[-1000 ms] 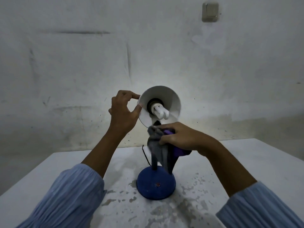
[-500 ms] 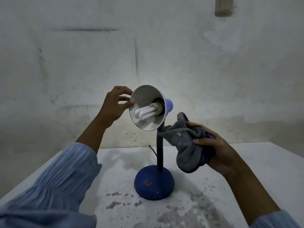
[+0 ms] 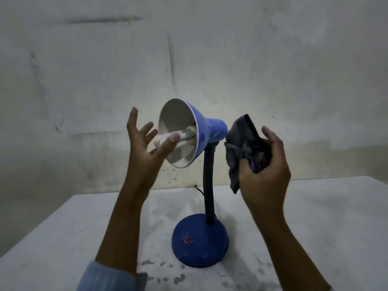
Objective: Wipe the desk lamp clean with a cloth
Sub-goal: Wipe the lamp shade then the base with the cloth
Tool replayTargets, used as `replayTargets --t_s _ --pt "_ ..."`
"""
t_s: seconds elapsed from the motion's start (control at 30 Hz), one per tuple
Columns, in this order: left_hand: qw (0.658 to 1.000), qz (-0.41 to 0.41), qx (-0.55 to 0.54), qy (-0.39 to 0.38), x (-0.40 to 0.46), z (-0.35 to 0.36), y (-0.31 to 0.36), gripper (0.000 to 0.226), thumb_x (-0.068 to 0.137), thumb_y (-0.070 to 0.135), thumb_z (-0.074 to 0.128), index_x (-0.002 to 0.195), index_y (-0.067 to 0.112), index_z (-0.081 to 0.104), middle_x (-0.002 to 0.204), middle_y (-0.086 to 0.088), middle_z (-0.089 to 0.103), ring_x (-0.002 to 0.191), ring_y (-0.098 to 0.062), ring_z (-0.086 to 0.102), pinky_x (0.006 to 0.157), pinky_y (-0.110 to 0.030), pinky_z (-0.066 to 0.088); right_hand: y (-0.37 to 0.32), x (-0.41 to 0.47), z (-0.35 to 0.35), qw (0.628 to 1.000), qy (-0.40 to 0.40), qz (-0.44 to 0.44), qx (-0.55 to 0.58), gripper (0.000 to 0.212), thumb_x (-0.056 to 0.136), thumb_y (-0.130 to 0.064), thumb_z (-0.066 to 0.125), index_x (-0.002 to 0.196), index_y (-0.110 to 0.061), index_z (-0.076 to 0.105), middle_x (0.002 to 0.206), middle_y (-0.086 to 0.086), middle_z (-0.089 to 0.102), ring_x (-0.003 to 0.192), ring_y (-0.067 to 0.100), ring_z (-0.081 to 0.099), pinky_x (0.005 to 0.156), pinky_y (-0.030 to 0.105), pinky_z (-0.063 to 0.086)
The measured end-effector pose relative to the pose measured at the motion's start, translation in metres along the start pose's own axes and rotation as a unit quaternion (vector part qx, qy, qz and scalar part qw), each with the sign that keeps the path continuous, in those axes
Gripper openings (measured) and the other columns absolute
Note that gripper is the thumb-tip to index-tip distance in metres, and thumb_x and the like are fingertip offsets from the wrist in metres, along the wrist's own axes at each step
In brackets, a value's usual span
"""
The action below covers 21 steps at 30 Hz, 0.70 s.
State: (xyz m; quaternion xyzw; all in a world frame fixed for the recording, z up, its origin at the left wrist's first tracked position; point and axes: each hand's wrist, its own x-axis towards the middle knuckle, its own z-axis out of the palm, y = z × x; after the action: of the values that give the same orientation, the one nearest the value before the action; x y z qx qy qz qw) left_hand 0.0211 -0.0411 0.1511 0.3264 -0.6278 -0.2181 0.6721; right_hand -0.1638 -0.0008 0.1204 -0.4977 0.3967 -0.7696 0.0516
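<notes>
We see the blue desk lamp (image 3: 200, 244) standing on the white table (image 3: 63, 238), shade tipped toward the left. Our left hand (image 3: 144, 148) hangs spread wide just beside the shade rim, holding nothing. Our right hand (image 3: 266, 164) grips a bunched gray cloth (image 3: 239, 141) just right of the lamp's neck.

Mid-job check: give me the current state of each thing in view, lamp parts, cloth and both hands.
Lamp shade: tilted, opening facing left, no hand gripping it.
Bulb: fitted in the shade, seemingly unlit.
Gooseneck: upright, bent near the top.
Base: standing on the table.
Cloth: bunched, off the lamp.
Left hand: open before the shade.
Right hand: gripping the cloth.
</notes>
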Motion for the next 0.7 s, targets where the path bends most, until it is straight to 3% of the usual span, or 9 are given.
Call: replayTargets --t_s 0.2,0.3,0.37,0.47,0.53,0.6,0.7 --pt "0.999 0.033 0.027 -0.009 -0.017 0.019 -0.003 0.108 0.052 0.055 0.075 0.138 0.046 0.010 0.141 -0.001 0.040 0.122 -0.012 0.049 0.102 -0.040 0.043 -0.010 -0.024 0.029 0.993 -0.094 -0.049 0.059 0.055 0.074 -0.012 0.068 0.126 -0.015 0.052 0.119 -0.008 0.057 0.110 0.005 0.055 0.092 0.018 0.046" --pt "0.999 0.036 0.039 0.001 -0.018 0.017 -0.007 0.107 0.053 0.056 0.075 0.139 0.043 0.012 0.138 0.007 0.044 0.122 -0.006 0.049 0.102 -0.030 0.041 -0.011 -0.039 0.037 0.988 -0.063 -0.135 0.038 0.050 0.075 -0.018 0.061 0.124 -0.009 0.056 0.121 -0.007 0.058 0.104 0.007 0.056 0.088 0.024 0.047" --pt "0.998 0.045 0.034 0.002 -0.019 0.018 -0.009 0.105 0.055 0.054 0.074 0.139 0.039 0.014 0.128 0.017 0.048 0.114 0.002 0.052 0.091 -0.015 0.043 -0.004 -0.044 0.039 0.984 -0.045 -0.174 -0.004 0.048 0.075 -0.015 0.059 0.123 -0.006 0.057 0.126 -0.003 0.057 0.102 0.009 0.055 0.085 0.022 0.046" --pt "0.998 0.049 0.032 0.018 -0.017 0.022 -0.010 0.101 0.054 0.053 0.074 0.135 0.035 0.018 0.120 0.016 0.050 0.105 0.009 0.054 0.078 -0.001 0.040 0.009 -0.035 0.037 0.993 -0.090 -0.072 -0.020 0.053 0.080 -0.007 0.060 0.130 -0.019 0.049 0.129 -0.002 0.058 0.101 0.007 0.053 0.088 0.020 0.045" --pt "0.998 0.051 0.039 0.026 -0.016 0.024 -0.008 0.098 0.053 0.054 0.073 0.132 0.036 0.019 0.122 0.013 0.049 0.103 0.014 0.053 0.076 0.002 0.038 0.014 -0.029 0.036 0.985 -0.154 0.055 0.047 0.056 0.081 0.002 0.061 0.129 -0.026 0.052 0.121 -0.005 0.063 0.106 0.006 0.057 0.096 0.026 0.047" --pt "0.997 0.054 0.051 0.026 -0.015 0.024 -0.007 0.096 0.053 0.054 0.073 0.131 0.037 0.019 0.125 0.006 0.049 0.103 0.015 0.052 0.075 0.003 0.038 0.014 -0.030 0.037 0.980 -0.149 0.087 0.105 0.051 0.081 0.002 0.063 0.126 -0.022 0.057 0.114 -0.006 0.067 0.107 0.007 0.060 0.096 0.033 0.049" --pt "0.996 0.052 0.063 0.024 -0.013 0.020 -0.007 0.095 0.052 0.056 0.075 0.128 0.041 0.020 0.127 0.000 0.052 0.105 0.006 0.056 0.075 0.001 0.040 0.004 -0.044 0.043 0.995 -0.038 -0.059 0.065 0.043 0.075 -0.008 0.063 0.118 -0.013 0.061 0.103 -0.009 0.067 0.094 0.009 0.061 0.082 0.026 0.052"
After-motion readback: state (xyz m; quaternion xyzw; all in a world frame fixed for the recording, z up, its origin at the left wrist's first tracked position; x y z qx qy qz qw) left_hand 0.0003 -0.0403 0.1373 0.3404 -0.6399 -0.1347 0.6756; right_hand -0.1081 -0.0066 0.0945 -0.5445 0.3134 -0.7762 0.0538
